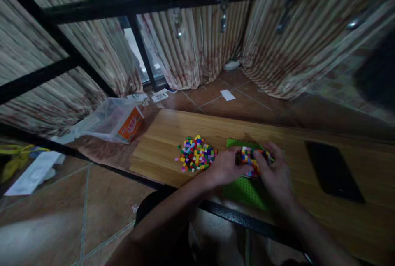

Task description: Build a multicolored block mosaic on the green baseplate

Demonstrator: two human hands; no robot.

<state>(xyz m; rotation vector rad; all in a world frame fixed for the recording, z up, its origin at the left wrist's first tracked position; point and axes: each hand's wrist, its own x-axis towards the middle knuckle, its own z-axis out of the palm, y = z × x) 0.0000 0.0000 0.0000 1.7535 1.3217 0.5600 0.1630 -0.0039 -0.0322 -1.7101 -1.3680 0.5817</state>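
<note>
A multicoloured toy brick build (248, 157) is gripped between my two hands above a green studded baseplate (247, 192). My left hand (225, 166) closes on the build's left side, its fingers partly hidden. On the other side my right hand (274, 169) wraps round it, thumb along the front. The hands cover much of the build, so its full shape does not show. A pile of small loose bricks (197, 153) in many colours lies on the wood just left of my left hand.
The wooden bench (173, 124) carries a black tablet-like slab (335, 171) at the right. On the tiled floor to the left lies a clear plastic bin (108, 118) with an orange label. Dark metal bars (135, 5) and striped curtains (197, 52) stand beyond.
</note>
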